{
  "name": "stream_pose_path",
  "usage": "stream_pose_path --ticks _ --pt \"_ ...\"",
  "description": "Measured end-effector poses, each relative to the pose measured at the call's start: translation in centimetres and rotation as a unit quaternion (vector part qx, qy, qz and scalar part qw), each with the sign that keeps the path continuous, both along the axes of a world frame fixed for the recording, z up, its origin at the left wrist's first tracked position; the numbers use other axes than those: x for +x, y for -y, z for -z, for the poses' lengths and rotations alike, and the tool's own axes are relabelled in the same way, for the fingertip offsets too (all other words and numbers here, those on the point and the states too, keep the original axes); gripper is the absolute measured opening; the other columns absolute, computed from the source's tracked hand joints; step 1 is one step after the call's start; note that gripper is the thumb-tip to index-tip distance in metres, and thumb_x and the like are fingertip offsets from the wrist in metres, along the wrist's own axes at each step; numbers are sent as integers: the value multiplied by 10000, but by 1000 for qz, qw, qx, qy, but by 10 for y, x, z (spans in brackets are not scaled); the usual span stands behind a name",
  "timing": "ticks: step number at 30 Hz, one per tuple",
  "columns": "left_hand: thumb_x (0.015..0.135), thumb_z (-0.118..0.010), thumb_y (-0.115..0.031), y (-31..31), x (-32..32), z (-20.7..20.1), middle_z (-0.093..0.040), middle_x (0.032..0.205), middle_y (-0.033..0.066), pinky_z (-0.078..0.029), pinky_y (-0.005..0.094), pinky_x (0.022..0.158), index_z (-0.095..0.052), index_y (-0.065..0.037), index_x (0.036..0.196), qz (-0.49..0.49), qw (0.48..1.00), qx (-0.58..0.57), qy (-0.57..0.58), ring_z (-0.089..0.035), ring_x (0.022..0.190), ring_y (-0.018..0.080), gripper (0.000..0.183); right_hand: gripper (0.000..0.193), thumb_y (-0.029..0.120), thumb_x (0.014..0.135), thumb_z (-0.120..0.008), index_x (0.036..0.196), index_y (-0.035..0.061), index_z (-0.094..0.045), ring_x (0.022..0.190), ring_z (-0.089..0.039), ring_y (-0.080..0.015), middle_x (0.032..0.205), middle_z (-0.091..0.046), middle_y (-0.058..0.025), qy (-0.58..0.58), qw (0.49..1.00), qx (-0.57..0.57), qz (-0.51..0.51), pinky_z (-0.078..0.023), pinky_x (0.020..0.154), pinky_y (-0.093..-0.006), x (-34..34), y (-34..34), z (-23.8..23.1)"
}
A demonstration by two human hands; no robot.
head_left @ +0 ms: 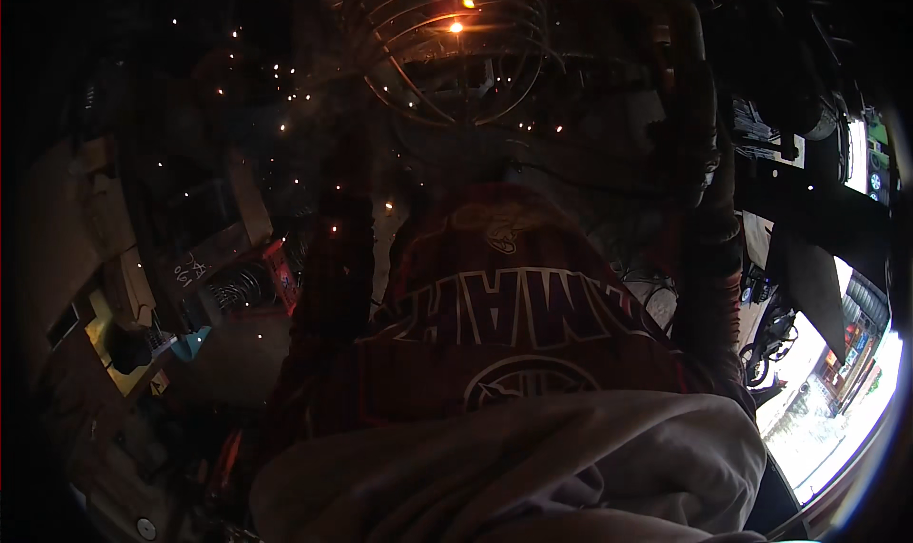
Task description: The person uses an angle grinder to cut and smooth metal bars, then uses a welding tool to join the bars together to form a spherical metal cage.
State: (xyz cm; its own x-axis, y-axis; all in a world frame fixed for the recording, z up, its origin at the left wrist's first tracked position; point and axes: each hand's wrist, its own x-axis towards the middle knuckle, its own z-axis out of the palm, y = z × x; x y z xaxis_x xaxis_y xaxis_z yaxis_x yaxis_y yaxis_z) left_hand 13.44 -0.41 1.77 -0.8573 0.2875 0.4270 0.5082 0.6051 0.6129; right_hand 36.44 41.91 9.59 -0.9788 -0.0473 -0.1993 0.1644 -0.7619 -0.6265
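Observation:
A round cage of bent metal wire (455, 123) stands at the top middle, lit orange from within. A bright glowing spot (456, 28) burns among its wires, and small sparks (292, 96) are scattered mostly to its left. My right arm (709, 286) reaches up along the right of my body toward the area beside the cage. On the other side my left arm (333, 296) is a dark shape stretching forward. Both hands are lost in darkness near the cage; their fingers, and anything in them, cannot be made out.
At left are a coil of wire (238, 291), a red object (281, 275) and a yellow piece (106, 339). Pale cloth (533, 457) covers my lap below a dark printed shirt (514, 305). Daylight enters through a bright opening (808, 438) at right, near a bicycle-like shape (768, 343).

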Motion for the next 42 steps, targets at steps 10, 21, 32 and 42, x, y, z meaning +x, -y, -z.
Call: stream_pose_path --ticks 10,21,32,42 --pt "949 -598 -182 2 -4 -1 -673 1121 116 -515 317 886 -654 -27 1153 -5 997 -60 -54 -635 1029 215 262 479 116 936 -558 1380 -12 -431 949 -609 -140 1154 -592 -104 79 823 550 113 -523 792 -272 -28 70 -60" --pt "955 -577 -169 -5 -5 10 -653 1147 82 -512 305 901 -620 7 1159 27 997 61 26 -623 1044 202 273 676 36 827 -714 1425 7 -401 1115 -583 -172 1301 -566 -147 123 842 511 120 -485 944 -313 -29 67 -54" --pt "944 -587 -145 -15 -2 0 -651 1117 96 -508 295 842 -615 -19 1193 -2 931 281 232 -627 969 165 280 592 73 847 -702 1387 34 -462 1037 -583 -126 1159 -618 -69 98 782 609 85 -496 865 -294 -31 66 -61" --pt "925 -597 -152 3 2 22 -612 1220 129 -537 335 828 -555 -88 1301 -83 952 -254 -146 -639 972 228 384 429 172 952 -543 1342 8 -472 859 -633 -155 1060 -625 -116 126 875 449 130 -548 697 -280 -27 62 -49"
